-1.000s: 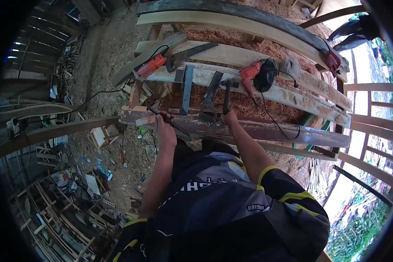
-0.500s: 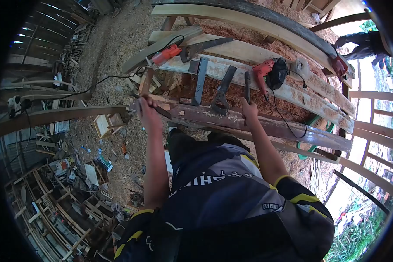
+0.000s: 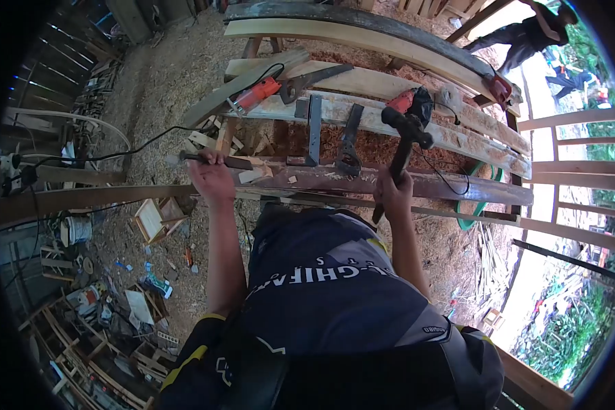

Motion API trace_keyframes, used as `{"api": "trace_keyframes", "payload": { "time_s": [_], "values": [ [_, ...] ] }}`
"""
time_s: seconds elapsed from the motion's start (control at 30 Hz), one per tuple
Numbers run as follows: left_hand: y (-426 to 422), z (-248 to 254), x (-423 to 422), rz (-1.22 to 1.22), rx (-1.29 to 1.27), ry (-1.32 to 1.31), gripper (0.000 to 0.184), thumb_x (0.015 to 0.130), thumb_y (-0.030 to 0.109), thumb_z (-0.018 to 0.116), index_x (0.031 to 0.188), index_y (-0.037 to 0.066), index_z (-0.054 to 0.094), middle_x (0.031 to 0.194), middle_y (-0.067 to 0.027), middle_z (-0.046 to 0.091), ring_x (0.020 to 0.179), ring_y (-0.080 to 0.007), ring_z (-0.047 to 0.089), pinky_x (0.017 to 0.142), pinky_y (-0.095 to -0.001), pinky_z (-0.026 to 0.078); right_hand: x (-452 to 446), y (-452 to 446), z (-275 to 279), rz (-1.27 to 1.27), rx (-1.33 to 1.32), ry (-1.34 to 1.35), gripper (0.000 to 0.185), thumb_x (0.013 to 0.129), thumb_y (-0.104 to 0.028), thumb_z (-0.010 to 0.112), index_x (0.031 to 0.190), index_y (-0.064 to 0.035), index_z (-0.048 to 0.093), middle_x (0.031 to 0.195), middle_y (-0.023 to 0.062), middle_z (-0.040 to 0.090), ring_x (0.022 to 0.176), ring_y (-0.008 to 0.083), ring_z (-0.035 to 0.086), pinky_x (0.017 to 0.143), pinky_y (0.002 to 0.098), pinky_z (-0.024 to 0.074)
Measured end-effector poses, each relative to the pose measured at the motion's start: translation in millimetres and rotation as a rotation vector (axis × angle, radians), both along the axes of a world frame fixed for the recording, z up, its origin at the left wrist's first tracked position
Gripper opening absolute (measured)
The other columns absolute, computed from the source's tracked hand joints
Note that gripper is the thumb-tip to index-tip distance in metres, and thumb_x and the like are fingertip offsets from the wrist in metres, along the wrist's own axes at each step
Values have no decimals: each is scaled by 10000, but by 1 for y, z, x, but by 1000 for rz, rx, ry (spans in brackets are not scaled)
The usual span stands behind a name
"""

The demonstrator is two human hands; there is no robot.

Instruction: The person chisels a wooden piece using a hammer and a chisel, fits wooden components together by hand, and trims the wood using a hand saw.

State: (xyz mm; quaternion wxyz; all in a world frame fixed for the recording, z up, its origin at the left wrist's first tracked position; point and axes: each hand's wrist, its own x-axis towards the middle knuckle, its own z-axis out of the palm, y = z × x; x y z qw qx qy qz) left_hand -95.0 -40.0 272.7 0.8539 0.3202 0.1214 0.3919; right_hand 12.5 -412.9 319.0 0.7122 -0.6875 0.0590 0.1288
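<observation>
Hammer [image 3: 402, 152] stands head-up in the right hand [image 3: 395, 189], whose fingers wrap the handle well below the head, with the butt jutting out under the fist. The left hand [image 3: 213, 180], well apart from it, is clamped around a flat dark chisel [image 3: 239, 163], which lies crosswise near the left end of the brown beam [image 3: 458, 190]. Its outline is small and dim, so I cannot be sure which end is the edge or whether it touches the wood.

The hammer should feel top-heavy and rigid, the weight gathered in its thick head; low on the handle, as now, is the sound place to hold it. The chisel looks light by comparison, stiff and narrow, best taken by its handle, fingers clear of any cutting edge.

Pale wood scraps [image 3: 255, 175] lie by the chisel's right end. Beyond the beam, a steel square [image 3: 314, 126] and a small handsaw [image 3: 351, 135] lie between the two hands. Farther off rest a larger handsaw [image 3: 321, 76], an orange-red power tool [image 3: 258, 92] and a red drill [image 3: 400, 102], partly behind the hammer's head.
</observation>
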Motion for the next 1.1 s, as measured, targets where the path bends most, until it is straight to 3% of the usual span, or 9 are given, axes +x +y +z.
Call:
{"api": "trace_keyframes", "payload": {
  "time_s": [0.23,0.37,0.63,0.73,0.8,0.87,0.93,1.03,1.1],
  "values": [
    [23,-9,-1,-164,-43,-48,375,1008,414,470,866,68,485,849,-49,451,827,-185,401,819,-349,341,-45,83,18,-19,-57,18,273,981,-152,696,766,-99,535,572,-33,507,428,75,463,398,262,365],
    [44,-38,-9,-280,-154,-13,357,976,401,475,847,69,461,829,-50,451,826,-210,409,842,-359,347,-86,110,17,-31,-128,21,186,934,-170,734,853,-29,644,677,-61,549,603,24,456,525,260,371],
    [61,-51,-19,-349,-314,8,235,1009,281,478,904,72,457,864,-49,468,848,-210,426,933,-372,376,-161,163,38,-185,-79,199,177,959,-174,712,857,-59,624,671,-57,569,565,38,502,502,253,391],
    [60,-60,-17,-375,-340,87,159,1053,193,500,961,64,510,951,-64,557,957,-214,508,915,-386,423,-169,152,29,-168,-119,216,176,959,-192,713,883,-61,623,668,-51,569,560,37,504,498,247,399],
    [59,-65,-16,-207,412,477,117,1063,189,542,1032,77,543,1014,-62,607,1020,-185,555,876,-363,460,-171,147,28,-158,-138,239,186,958,-203,713,885,-64,613,664,-42,569,550,41,505,489,248,403],
    [58,-66,-15,-202,514,596,111,1066,197,576,1104,93,558,1068,-60,644,1056,-155,596,834,-333,487,-167,146,31,-173,-132,247,204,957,-213,711,869,-72,593,657,-32,569,530,50,508,469,254,401],
    [52,-21,-13,-380,-36,439,159,1063,216,602,1176,115,557,1111,-57,669,1065,-125,629,790,-297,503,-160,142,35,-160,-104,244,226,954,-221,712,848,-80,571,644,-30,554,504,59,502,445,257,385],
    [48,-20,-13,-315,166,454,207,1056,270,626,1180,122,550,1022,-29,666,945,-86,632,778,-245,478,-152,141,47,-159,-61,225,236,955,-214,704,826,-93,547,625,-32,524,472,68,487,417,260,368],
    [45,-23,-7,-234,120,410,207,1072,308,592,1076,110,534,916,-13,609,856,-92,584,733,-257,449,-149,139,52,-155,-35,214,228,959,-200,697,823,-98,544,617,-35,512,461,72,482,409,262,367]
  ]
}}
